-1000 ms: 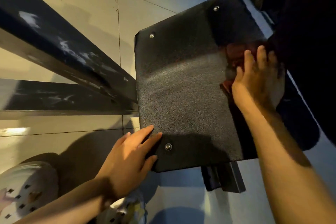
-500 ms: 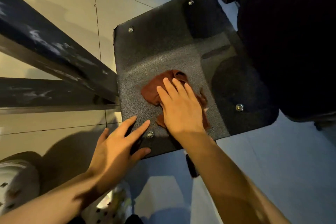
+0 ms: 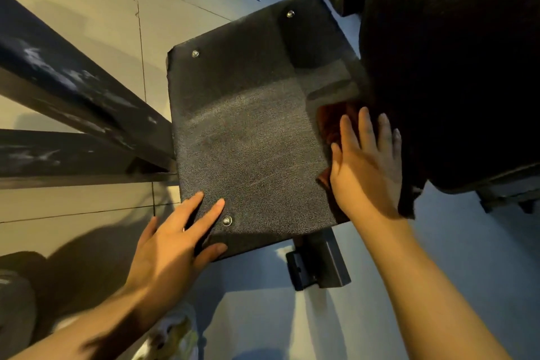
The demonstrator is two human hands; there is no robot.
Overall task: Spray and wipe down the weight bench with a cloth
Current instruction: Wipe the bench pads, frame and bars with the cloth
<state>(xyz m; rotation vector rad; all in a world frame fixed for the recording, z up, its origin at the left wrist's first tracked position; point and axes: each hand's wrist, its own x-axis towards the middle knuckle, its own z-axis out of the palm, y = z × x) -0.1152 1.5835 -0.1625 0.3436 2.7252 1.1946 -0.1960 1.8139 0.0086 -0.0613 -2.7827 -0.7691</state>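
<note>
1. Far left, two dark metal beams (image 3: 73, 90) run off the frame edge; pale scuffs mark them, and where they end cannot be seen.
2. At the bottom left a shoe (image 3: 172, 333) shows only in part, blurred and crossed by the left forearm.
3. The left hand (image 3: 172, 245) lies flat with fingers spread and straight on the near left corner of the black pad (image 3: 248, 140), thumb against the pad's near edge, just beside a bolt (image 3: 227, 220). It grips nothing.
4. The pad is textured, with bolts near its corners; its right edge is lost under a large dark padded shape (image 3: 453, 67) that is too shadowed to make out.
5. A black bracket (image 3: 318, 260) juts out below the pad's near edge.
6. The reddish-brown cloth (image 3: 333, 123) lies on the pad's right side, mostly covered by the right hand (image 3: 365, 166), which presses it flat with straight fingers.
7. The hands are well apart. No container is in view.
</note>
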